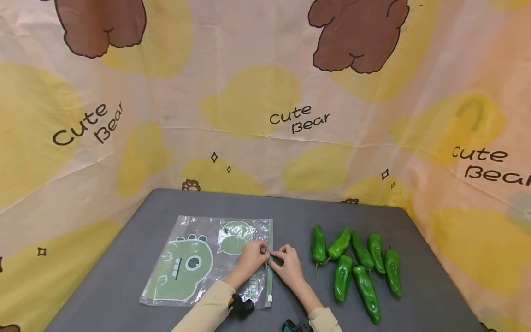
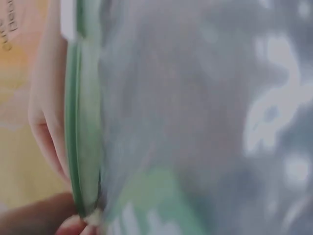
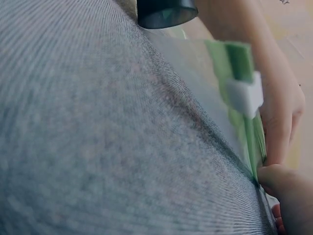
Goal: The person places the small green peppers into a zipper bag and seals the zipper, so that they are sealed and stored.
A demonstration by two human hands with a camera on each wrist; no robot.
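A clear plastic zip bag [image 1: 224, 276] lies on the table, printed with a green one-eyed monster and a green speech bubble. Its green zip edge [image 1: 270, 276] runs along the right side, with a white slider [image 3: 244, 95] at the near end. My left hand [image 1: 252, 255] pinches that edge around its middle. From the right, my right hand [image 1: 289, 266] pinches the same edge, its fingertips close to the left ones. In the right wrist view the edge stands slightly raised off the cloth. The left wrist view is blurred, showing the zip strip [image 2: 73, 122] and fingers near its lower end.
Several green peppers [image 1: 342, 279] lie in a loose group to the right of the bag. The table [image 1: 290, 207] has a dark grey covering. A patterned fabric backdrop [image 1: 249, 101] surrounds it at the back and sides. Dark wrist devices [image 1: 241, 306] are on both forearms.
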